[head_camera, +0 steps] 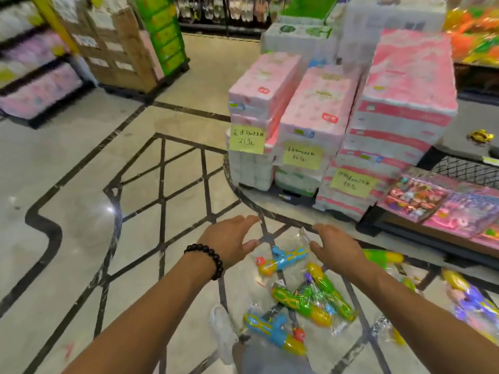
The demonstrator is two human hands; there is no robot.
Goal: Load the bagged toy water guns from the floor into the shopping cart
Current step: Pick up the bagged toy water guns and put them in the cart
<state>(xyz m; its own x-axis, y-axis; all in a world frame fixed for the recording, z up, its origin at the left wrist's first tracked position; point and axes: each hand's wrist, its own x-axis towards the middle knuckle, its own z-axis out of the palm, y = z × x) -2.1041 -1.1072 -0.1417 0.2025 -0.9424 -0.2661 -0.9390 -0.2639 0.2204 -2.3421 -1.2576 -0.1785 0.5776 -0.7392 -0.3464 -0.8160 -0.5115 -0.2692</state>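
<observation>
You have at least six bagged water guns [310, 298] scattered on the floor [67, 171] from five to six o'clock below you; your left hand [229, 242] and right hand [337, 248] both reach forward, fingers spread and holding nothing, above the blue gun [286, 259]; left wrist wears a beaded bracelet [206, 259].

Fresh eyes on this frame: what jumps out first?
Two bare forearms reach forward, left hand and right hand open above bagged toy water guns scattered on the marble floor at bottom centre. Behind them, right of centre, stand stacked pink tissue packs with yellow handwritten price tags.
</observation>
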